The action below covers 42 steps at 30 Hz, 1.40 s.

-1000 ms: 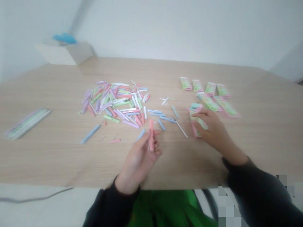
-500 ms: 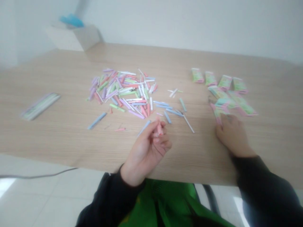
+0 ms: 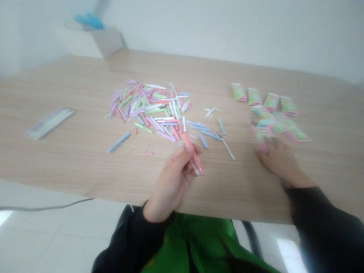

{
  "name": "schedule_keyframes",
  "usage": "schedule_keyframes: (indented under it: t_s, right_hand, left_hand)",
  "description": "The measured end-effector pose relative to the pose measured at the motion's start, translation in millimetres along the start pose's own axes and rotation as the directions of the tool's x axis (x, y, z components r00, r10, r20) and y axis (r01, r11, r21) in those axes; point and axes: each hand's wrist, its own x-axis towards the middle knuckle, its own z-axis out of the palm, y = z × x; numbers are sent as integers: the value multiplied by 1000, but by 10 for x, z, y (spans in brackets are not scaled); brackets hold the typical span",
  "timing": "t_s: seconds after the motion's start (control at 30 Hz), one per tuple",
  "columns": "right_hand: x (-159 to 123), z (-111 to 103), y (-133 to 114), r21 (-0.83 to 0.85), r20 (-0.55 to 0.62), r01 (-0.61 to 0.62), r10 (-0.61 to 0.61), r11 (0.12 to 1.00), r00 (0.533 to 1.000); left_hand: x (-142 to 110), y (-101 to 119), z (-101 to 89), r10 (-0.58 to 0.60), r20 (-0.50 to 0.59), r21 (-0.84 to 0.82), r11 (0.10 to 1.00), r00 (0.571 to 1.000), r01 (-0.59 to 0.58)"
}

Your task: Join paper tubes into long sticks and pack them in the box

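Tilting away from its earlier upright stance, a pink paper straw point(image 3: 193, 153) now lies slantwise in the left hand point(image 3: 172, 182), its far end aimed toward the loose pile of pastel straws point(image 3: 148, 108). The left thumb presses on it from above while the curled fingers close around it from below, a firm, nearly shut pinch held just above the light wood table point(image 3: 71, 167). A thin white piece point(image 3: 195, 168) seems to sit beside the straw's lower end, but it is too blurred to tell whether it belongs to the same bundle.

The right hand point(image 3: 280, 163) has sunk lower and spread open, palm down, with its fingertips just beside a pink-edged stack of green paper packets point(image 3: 265, 127). It does not appear to grip them now, though blur leaves the contact uncertain. Four similar packets point(image 3: 264, 98) lie in a row beyond the stack. Between the hands lie a white stick point(image 3: 228, 149) and scattered blue straws point(image 3: 203, 140), while a neat bundle of pastel straws point(image 3: 49, 123) rests well apart on the left.
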Motion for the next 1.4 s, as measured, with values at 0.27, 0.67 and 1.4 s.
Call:
schedule_keyframes:
  t_s: [0.27,0.67,1.4]
  right_hand:
    - [43,-184,-61,-2,-70,-10,10,1000,997]
    - [573,-531,-1102,365,-137,392,-368,844,920]
    - [486,-490,-1176,400,-216,422,-364,813,906]
  left_hand:
    - [-24,90,-262,340,154,735,588,928,-338]
    - [-20,37,-382,103,260,894,350,960,-280]
    - [45,-128,-429,194,44,776,612,980,-156]
